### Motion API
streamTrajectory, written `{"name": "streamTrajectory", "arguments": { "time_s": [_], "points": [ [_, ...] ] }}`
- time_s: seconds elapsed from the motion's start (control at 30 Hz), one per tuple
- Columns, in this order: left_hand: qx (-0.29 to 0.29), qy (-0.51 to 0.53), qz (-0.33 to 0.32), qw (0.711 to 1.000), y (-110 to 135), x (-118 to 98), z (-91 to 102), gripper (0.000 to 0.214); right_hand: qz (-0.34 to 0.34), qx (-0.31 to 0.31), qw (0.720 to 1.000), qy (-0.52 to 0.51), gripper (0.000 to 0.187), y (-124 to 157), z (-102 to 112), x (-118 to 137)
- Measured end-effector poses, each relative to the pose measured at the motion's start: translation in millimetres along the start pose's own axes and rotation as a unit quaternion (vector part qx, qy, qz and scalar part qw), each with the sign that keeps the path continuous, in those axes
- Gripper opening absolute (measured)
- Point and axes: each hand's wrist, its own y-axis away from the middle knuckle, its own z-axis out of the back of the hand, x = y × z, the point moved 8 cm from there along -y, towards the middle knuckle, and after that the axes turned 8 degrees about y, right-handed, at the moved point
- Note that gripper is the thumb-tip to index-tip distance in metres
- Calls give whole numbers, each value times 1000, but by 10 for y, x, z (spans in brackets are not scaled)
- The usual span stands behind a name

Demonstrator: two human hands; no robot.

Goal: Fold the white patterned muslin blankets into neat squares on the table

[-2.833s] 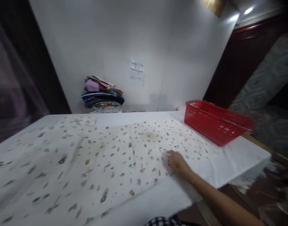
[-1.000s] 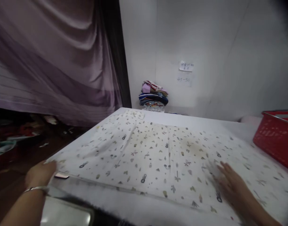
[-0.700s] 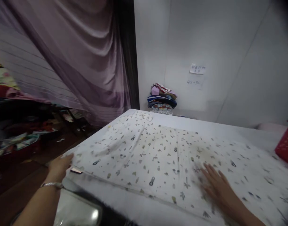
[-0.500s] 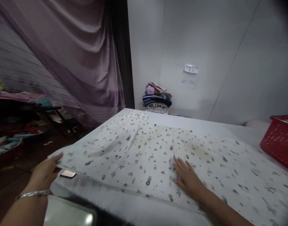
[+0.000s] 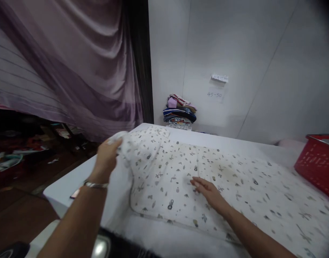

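A white cloth printed with small dark figures [image 5: 234, 186] lies spread across the white table [image 5: 67, 182]. My left hand [image 5: 106, 157] is closed on the cloth's left end and holds it lifted above the table, so the fabric hangs folded over toward the middle. A bracelet sits on that wrist. My right hand [image 5: 207, 191] lies flat on the cloth near its middle, fingers stretched out and pointing left.
A red plastic basket [image 5: 317, 163] stands at the table's right edge. A stack of folded clothes [image 5: 179, 111] sits at the back against the white wall, under a paper note [image 5: 219, 78]. A purple curtain [image 5: 73, 64] hangs on the left.
My left hand has gripped the cloth's left edge and lifted it up and rightward, folding that end over. My right hand slid left along the cloth and now rests near its middle.
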Motion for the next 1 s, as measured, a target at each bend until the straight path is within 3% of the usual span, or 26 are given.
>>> {"name": "streamTrajectory", "arguments": {
  "time_s": [0.07, 0.17, 0.23, 0.3, 0.4, 0.47, 0.67, 0.83, 1.0],
  "points": [
    [75, 42, -22, 996, 203, -37, -631, 39, -27, -10, 990, -138, 51, -63, -18, -4],
    [245, 19, -32, 969, 896, 92, -1693, 37, -58, -26, 938, -341, 43, -105, 44, -104],
    [394, -31, -46, 917, 1598, 286, -2303, 28, -66, -58, 889, -449, 36, -53, 184, -243],
    [525, -99, -138, 834, 2345, 462, -2676, 21, -103, -86, 851, -508, 36, 88, 317, -452],
    [602, -178, -216, 748, 3063, 810, -2802, 19, -173, -81, 826, -531, 48, 380, 400, -711],
    [617, -194, -220, 730, 3250, 989, -2773, 18, -176, -78, 825, -531, 53, 526, 435, -776],
    [619, -187, -215, 732, 3270, 1042, -2716, 18, -159, -93, 831, -526, 45, 584, 436, -857],
    [601, -202, -225, 739, 3193, 910, -2655, 20, -169, -131, 833, -510, 20, 649, 441, -858],
    [607, -262, -249, 708, 3263, 935, -2658, 27, -154, -147, 863, -458, 21, 887, 454, -726]
  ]
}}
